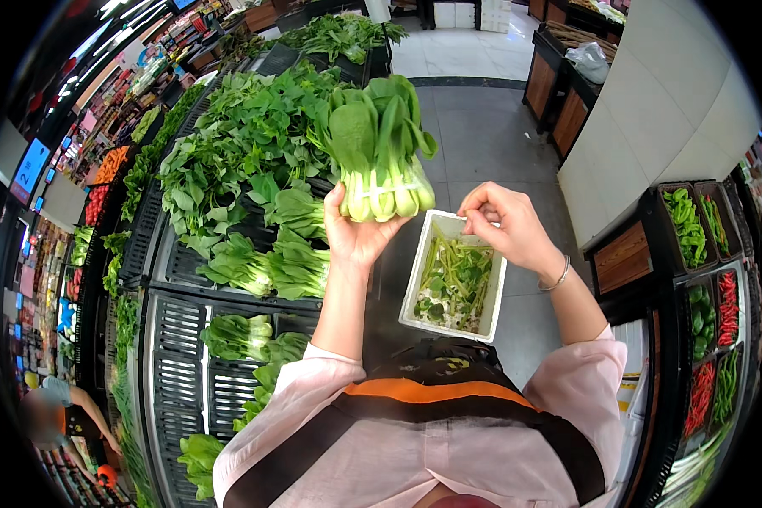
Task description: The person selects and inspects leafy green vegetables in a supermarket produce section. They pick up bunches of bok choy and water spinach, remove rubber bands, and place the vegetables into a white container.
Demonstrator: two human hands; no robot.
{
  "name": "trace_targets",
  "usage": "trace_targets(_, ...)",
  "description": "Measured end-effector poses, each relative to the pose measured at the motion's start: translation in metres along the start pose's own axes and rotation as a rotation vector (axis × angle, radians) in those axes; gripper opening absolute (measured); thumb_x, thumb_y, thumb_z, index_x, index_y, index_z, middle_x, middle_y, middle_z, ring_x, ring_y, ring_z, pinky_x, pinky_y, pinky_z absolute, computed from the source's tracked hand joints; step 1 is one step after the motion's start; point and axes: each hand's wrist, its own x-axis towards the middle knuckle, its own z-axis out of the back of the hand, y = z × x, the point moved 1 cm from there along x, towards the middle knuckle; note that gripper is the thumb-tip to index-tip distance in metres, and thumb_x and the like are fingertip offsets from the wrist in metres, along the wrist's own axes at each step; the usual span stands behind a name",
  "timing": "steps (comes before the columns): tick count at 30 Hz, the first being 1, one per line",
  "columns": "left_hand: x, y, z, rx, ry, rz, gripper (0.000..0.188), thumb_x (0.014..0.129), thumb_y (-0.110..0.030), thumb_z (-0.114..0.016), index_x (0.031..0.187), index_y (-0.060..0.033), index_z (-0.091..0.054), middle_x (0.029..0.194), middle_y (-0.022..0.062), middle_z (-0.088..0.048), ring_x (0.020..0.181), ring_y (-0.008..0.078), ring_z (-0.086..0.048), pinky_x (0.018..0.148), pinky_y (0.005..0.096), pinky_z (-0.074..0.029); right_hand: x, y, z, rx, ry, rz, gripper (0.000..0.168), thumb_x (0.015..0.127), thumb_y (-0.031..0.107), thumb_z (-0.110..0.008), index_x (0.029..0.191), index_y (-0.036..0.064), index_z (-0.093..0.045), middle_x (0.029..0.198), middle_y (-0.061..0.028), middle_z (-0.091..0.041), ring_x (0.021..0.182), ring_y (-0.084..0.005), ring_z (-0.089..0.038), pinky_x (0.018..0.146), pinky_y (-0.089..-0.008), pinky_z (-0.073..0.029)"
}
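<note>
In my left hand (359, 232) is a bundle of green bok choy (378, 152), its pale stems bound by a clear band and its leaves pointing away from me. My right hand (501, 222) is raised to the right of the bundle, over the far edge of a white foam box (411, 279); thumb and fingertips are pinched together, and whether anything small is between them I cannot tell. Stems and leaf scraps (454, 279) lie inside the box. More bok choy bunches (298, 263) rest on the shelf just left of my left forearm.
Black slatted produce racks (178, 355) run along the left, with a heap of leafy greens (254, 127) farther off. A tiled pillar (667, 95) stands at the right, near trays of green peppers (684, 225) and red chillies (728, 308). Another person (79, 406) is at the lower left.
</note>
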Motion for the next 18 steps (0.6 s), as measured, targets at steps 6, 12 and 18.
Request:
trace_targets(6, 0.014, 0.003, 0.049, -0.423, 0.205, 0.194, 0.079, 0.086, -0.055, -0.056, 0.149, -0.0171, -0.026, 0.155, 0.0185, -0.02, 0.14, 0.0475, -0.022, 0.102, 0.0699, -0.033, -0.02, -0.078, -0.012, -0.002, -0.196, -0.298, 0.009, 0.09, 0.0, -0.055, 0.098, -0.002, -0.06, 0.1, -0.0096, -0.066, 0.093, -0.0174, -0.067, 0.078, -0.0287, -0.055)
trace_targets(12, 0.018, 0.015, 0.048, -0.526, 0.219, 0.34, 0.092, 0.08, -0.061, -0.06, 0.15, -0.0151, -0.023, 0.155, 0.0227, -0.013, 0.137, 0.0517, -0.023, 0.092, 0.0655, -0.046, -0.028, -0.104, -0.018, -0.271, -0.224, -0.201, 0.019, 0.088, 0.009, -0.06, 0.104, 0.006, -0.069, 0.119, -0.0107, -0.065, 0.111, -0.0285, -0.061, 0.092, -0.0369, -0.049)
trace_targets(18, 0.027, 0.018, 0.06, -0.626, 0.332, 0.408, 0.074, 0.092, -0.05, -0.049, 0.15, -0.0112, -0.024, 0.155, 0.0247, -0.014, 0.139, 0.0489, -0.02, 0.1, 0.0558, -0.047, -0.014, -0.072, -0.029, -0.089, -0.33, -0.162, 0.015, 0.09, 0.014, -0.062, 0.097, 0.005, -0.072, 0.116, -0.0102, -0.066, 0.099, -0.0257, -0.064, 0.086, -0.035, -0.05)
